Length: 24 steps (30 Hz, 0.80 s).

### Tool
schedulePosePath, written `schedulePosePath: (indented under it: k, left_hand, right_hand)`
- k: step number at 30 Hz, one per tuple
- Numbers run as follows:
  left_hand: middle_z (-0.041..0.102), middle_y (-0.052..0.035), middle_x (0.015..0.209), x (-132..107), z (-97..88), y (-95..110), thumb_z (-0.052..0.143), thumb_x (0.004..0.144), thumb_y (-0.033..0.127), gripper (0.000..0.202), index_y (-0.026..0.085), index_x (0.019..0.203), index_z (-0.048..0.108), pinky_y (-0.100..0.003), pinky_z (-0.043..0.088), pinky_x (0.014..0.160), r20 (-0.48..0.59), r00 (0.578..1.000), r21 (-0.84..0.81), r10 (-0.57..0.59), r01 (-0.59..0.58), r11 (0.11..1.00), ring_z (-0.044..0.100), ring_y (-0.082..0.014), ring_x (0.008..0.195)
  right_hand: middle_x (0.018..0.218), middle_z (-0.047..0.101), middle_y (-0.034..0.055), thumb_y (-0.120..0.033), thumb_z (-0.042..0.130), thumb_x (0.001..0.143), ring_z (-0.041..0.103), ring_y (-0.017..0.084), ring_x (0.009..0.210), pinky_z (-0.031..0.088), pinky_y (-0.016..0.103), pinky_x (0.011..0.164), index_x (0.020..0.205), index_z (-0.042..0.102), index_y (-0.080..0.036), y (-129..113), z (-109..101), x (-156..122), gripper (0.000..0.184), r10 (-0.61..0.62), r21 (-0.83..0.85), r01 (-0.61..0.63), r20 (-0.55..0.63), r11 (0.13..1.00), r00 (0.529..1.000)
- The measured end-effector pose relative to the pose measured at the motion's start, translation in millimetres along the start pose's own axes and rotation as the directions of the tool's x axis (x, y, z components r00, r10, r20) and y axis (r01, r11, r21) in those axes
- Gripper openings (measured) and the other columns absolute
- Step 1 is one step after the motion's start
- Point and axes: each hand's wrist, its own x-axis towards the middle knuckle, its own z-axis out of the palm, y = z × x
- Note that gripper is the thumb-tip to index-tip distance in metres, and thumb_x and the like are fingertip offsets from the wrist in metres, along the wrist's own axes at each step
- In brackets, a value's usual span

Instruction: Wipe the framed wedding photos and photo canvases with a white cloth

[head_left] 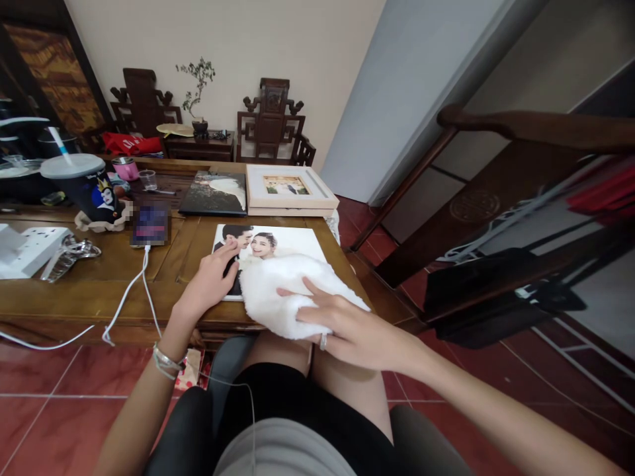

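A white photo panel (297,242) with a printed picture of a couple lies flat at the near right corner of the wooden table. My left hand (211,274) rests on its left edge, fingers stretched out over the picture and holding nothing. A fluffy white cloth (278,291) covers the panel's lower right part and hangs past the table's front edge. My right hand (337,324), with a ring on one finger, has its fingers curled into the cloth's folds. The panel's lower right corner is hidden under the cloth.
Behind the panel lie a dark photo album (214,193) and a light framed picture box (290,192). On the left are a lidded cup with a straw (82,185), a phone (150,225) on a white cable, and a power strip (34,248). A wooden chair (496,192) stands right.
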Motion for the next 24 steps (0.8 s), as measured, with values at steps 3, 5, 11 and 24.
schedulePosePath:
  k: [3,5,11,24]
  left_hand:
    - [0.051,-0.0136,0.146,-0.3,0.0,-0.6,0.040,0.095,0.030,0.043,0.012,0.131,0.058,-0.044,0.031,0.118,-0.006,1.000,0.000,0.006,-0.006,1.000,0.043,-0.0247,0.140]
    - [0.051,-0.0142,0.146,-0.2,0.3,-1.7,0.040,0.095,0.030,0.043,0.012,0.130,0.059,-0.045,0.031,0.118,-0.006,1.000,0.007,0.013,-0.013,1.000,0.043,-0.0251,0.140]
    - [0.054,-0.0144,0.143,-0.4,-0.8,0.9,0.042,0.095,0.029,0.042,0.012,0.128,0.061,-0.046,0.033,0.117,-0.036,0.998,-0.015,0.047,-0.048,0.999,0.046,-0.0261,0.137]
    - [0.047,-0.0156,0.149,-1.4,-4.8,6.3,0.029,0.101,0.045,0.055,0.010,0.137,0.052,-0.044,0.029,0.119,-0.223,0.974,-0.172,0.044,-0.084,0.981,0.040,-0.0244,0.142]
  right_hand:
    - [0.086,0.068,0.0031,-0.008,0.044,0.076,0.066,0.026,0.095,0.039,0.048,0.106,0.082,0.057,-0.024,23.2,-2.7,7.4,0.022,0.041,-0.018,-0.041,-0.005,0.999,0.999]
    - [0.081,0.065,0.0013,-0.010,0.043,0.080,0.065,0.023,0.084,0.037,0.049,0.108,0.085,0.057,-0.023,44.8,-4.1,18.5,0.020,0.035,-0.042,-0.037,-0.050,0.998,0.998]
    - [0.086,0.069,0.0076,-0.009,0.044,0.081,0.064,0.027,0.089,0.038,0.050,0.101,0.095,0.061,-0.017,81.5,-2.7,70.0,0.023,0.109,-0.134,-0.131,-0.164,0.982,0.980]
    - [0.133,0.061,0.0150,-0.002,0.045,0.074,0.037,0.027,0.142,0.019,0.053,0.120,0.108,0.064,-0.016,2.0,6.9,44.1,0.041,-0.119,-0.019,0.121,0.089,0.992,0.989]
